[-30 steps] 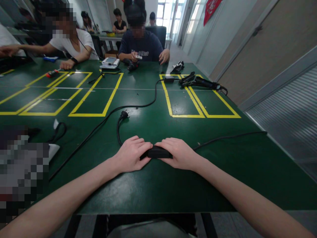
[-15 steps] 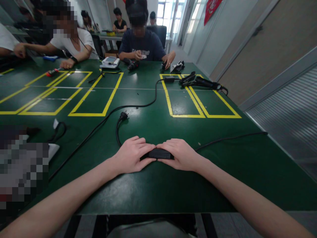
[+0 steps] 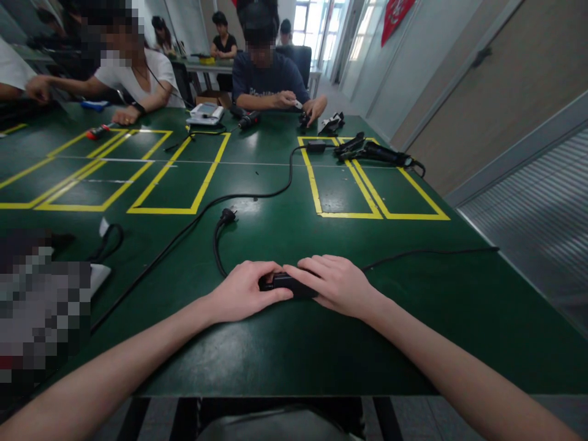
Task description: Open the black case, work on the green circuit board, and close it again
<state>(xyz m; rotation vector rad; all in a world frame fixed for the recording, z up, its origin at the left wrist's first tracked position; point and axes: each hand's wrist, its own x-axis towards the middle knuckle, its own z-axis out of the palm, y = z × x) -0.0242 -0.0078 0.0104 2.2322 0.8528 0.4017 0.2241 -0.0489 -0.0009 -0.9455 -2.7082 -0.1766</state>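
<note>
A black power adapter (image 3: 294,285) lies low over the green table (image 3: 285,361) between my two hands. My left hand (image 3: 242,293) is closed around its left end, thumb in front and fingers behind. My right hand (image 3: 339,284) grips the right end from above, fingers across the top; its thumb is mostly hidden. Beyond my left hand, a short black cord curves up to a black plug (image 3: 228,215). A thin black cable (image 3: 427,252) runs from behind my right hand toward the table's right edge.
A long black cable (image 3: 248,196) crosses the table to a small black box (image 3: 316,147) near a black handheld tool (image 3: 383,154). Yellow tape frames (image 3: 349,215) mark the surface. A drill (image 3: 248,120) and a red-and-black tool (image 3: 98,131) lie farther off, near seated co-workers.
The adapter has turned in my hands and shows a smoother side. My right fingers have shifted over its top. Across the table, a co-worker's hand has moved right with a small white piece.
</note>
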